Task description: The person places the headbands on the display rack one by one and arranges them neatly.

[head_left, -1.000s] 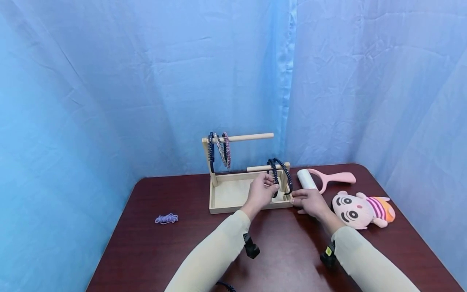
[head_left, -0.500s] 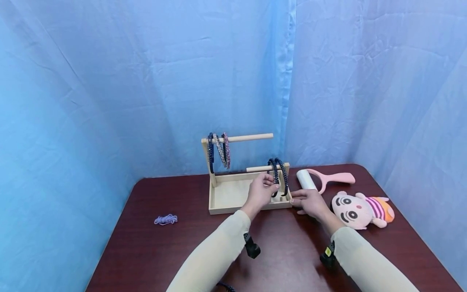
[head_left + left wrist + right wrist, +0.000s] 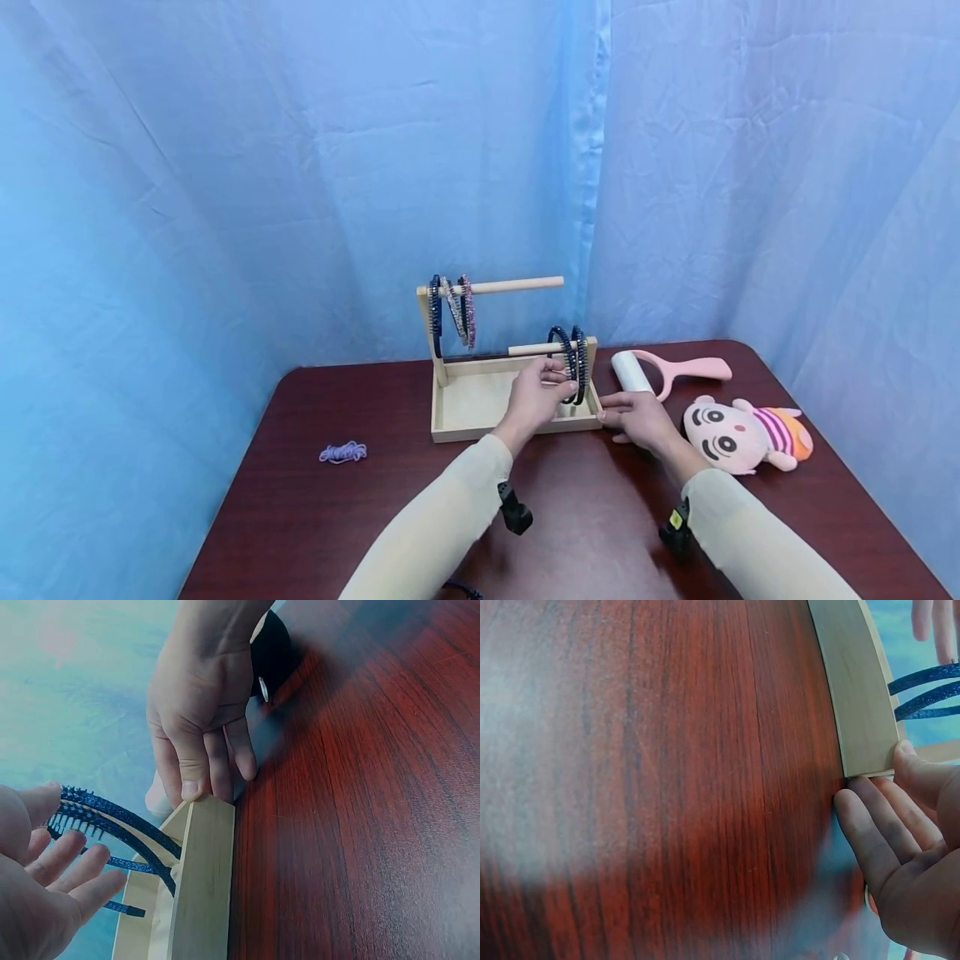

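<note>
A light wooden headband stand (image 3: 480,433) has a tray base and two pegs. On its lower peg (image 3: 528,349) hang two dark, toothed headbands (image 3: 581,367), close together near the right post. My left hand (image 3: 531,400) reaches over the tray and pinches the nearer headband (image 3: 127,832) between thumb and fingers. My right hand (image 3: 633,414) holds the tray's front right corner, with the thumb on the rim and the fingers along the outer end wall, as the right wrist view shows. The upper peg (image 3: 517,285) carries three headbands (image 3: 467,308) near the left post.
On the table (image 3: 300,517), a pink-handled lint roller (image 3: 701,367) lies right of the stand, with a plush doll (image 3: 742,433) in front of it. A purple cord bundle (image 3: 342,452) lies at left. A dark item (image 3: 463,588) shows at the front edge. Curtains (image 3: 360,167) stand behind.
The rightmost headband on the lower peg has swung from slanted to nearly straight down. My left hand and its headband have shifted slightly right, beside it. My right hand stays at the corner.
</note>
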`<state>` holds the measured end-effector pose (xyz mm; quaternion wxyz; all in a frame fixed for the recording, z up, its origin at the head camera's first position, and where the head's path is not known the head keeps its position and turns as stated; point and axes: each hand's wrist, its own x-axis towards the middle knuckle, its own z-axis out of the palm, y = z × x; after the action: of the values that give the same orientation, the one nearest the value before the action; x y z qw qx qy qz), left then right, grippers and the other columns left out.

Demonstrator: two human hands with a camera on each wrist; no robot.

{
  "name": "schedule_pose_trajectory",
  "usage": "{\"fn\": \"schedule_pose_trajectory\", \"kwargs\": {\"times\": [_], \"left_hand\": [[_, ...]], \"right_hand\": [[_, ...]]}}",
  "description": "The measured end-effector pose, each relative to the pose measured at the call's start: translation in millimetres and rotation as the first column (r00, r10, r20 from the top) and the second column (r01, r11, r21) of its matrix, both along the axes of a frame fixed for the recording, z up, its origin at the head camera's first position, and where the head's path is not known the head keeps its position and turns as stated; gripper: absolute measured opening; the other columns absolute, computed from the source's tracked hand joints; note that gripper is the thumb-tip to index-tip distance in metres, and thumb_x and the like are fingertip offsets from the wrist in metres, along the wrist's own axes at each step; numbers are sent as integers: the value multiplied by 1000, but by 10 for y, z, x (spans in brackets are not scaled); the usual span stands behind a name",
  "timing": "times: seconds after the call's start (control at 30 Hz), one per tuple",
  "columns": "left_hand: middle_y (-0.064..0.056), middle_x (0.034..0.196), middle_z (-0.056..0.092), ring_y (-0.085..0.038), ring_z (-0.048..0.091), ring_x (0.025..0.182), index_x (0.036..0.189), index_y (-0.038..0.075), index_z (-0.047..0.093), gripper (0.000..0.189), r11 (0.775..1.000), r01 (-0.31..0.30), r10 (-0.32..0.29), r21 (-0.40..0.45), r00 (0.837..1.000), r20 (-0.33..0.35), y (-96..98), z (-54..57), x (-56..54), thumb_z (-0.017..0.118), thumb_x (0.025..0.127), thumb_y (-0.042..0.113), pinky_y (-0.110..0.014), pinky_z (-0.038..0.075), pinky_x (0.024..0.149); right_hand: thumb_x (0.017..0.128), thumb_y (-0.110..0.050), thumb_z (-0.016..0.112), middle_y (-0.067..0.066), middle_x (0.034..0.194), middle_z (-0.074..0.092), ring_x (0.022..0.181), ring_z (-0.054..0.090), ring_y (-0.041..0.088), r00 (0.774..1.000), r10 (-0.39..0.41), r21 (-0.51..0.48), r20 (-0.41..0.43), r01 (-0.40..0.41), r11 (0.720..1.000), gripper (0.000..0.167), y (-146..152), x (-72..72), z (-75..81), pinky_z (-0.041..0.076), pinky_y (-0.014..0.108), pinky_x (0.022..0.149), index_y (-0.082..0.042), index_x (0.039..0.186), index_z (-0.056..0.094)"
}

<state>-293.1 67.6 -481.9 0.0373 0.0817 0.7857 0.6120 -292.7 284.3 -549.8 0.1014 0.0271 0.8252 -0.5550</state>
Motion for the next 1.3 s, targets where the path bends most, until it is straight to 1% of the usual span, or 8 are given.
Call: {"fn": "schedule_pose_trajectory", "kwargs": {"times": [0.17, 0.27, 0.5, 0.63, 0.83, 1.03, 1.2, 1.3], "left_hand": [[-8, 114, 73, -19, 71, 104, 128, 9, 67, 37, 999, 6, -8, -45, 999, -38, -127, 47, 90, 77, 94, 20, -31, 58, 88], [-8, 116, 73, -22, 71, 107, 129, 9, 66, 38, 998, 16, -20, -66, 998, -61, -227, 90, 145, 76, 95, 20, -32, 58, 91], [-10, 116, 73, -28, 71, 107, 130, 8, 66, 37, 997, 45, -50, -58, 994, -92, -538, 208, 262, 75, 95, 17, -35, 59, 91], [-12, 112, 73, -30, 72, 103, 128, 6, 66, 34, 996, 72, -77, -58, 992, -99, -813, 204, 387, 74, 95, 15, -35, 60, 86], [-15, 107, 72, -28, 72, 97, 123, 1, 66, 33, 988, 121, -131, -91, 985, -112, -1286, 104, 684, 76, 93, 12, -29, 59, 84], [-17, 106, 72, -20, 71, 93, 121, 1, 66, 35, 980, 158, -167, -123, 983, -69, -1734, -28, 1077, 79, 90, 12, -25, 58, 82], [-17, 103, 70, -13, 69, 91, 118, 4, 66, 35, 966, 217, -225, -140, 973, -48, -1963, -84, 1426, 81, 88, 13, -26, 59, 83], [-19, 103, 69, -10, 68, 89, 117, 3, 66, 35, 957, 273, -275, -98, 961, -11, -2046, -134, 1620, 81, 87, 11, -26, 60, 82]], "right_hand": [[98, -9, 71, 21, 113, 75, 95, 71, 20, 1000, -1, -2, 7, 1, 1000, 39, 4, 5, -10, 64, 42, 73, 7, 132, 65], [98, -10, 70, 23, 115, 74, 97, 71, 21, 1000, 8, 10, 10, -8, 1000, 40, 5, 15, -3, 64, 42, 74, 8, 134, 63], [98, -9, 70, 22, 115, 74, 98, 71, 24, 1000, -5, 13, 14, 5, 1000, 39, -10, 23, 11, 64, 43, 75, 6, 134, 64], [98, -10, 71, 20, 112, 75, 97, 71, 23, 1000, 1, 8, 15, -1, 1000, 39, -28, 23, -22, 64, 43, 75, 6, 133, 64], [97, -9, 71, 22, 112, 74, 96, 71, 23, 1000, 7, 10, 0, -7, 1000, 40, -38, 26, -34, 64, 44, 75, 7, 133, 64], [97, -8, 71, 22, 113, 74, 96, 71, 22, 1000, 16, 8, -5, -16, 1000, 40, -18, 25, -30, 64, 44, 75, 7, 133, 64], [97, -8, 71, 22, 113, 74, 96, 71, 24, 1000, 13, 5, -11, -13, 1000, 40, -2, 33, -29, 64, 44, 76, 8, 133, 64], [97, -7, 70, 22, 112, 74, 96, 71, 25, 1000, 10, 4, -9, -10, 1000, 39, 8, 37, -25, 64, 44, 76, 8, 133, 64]]}}
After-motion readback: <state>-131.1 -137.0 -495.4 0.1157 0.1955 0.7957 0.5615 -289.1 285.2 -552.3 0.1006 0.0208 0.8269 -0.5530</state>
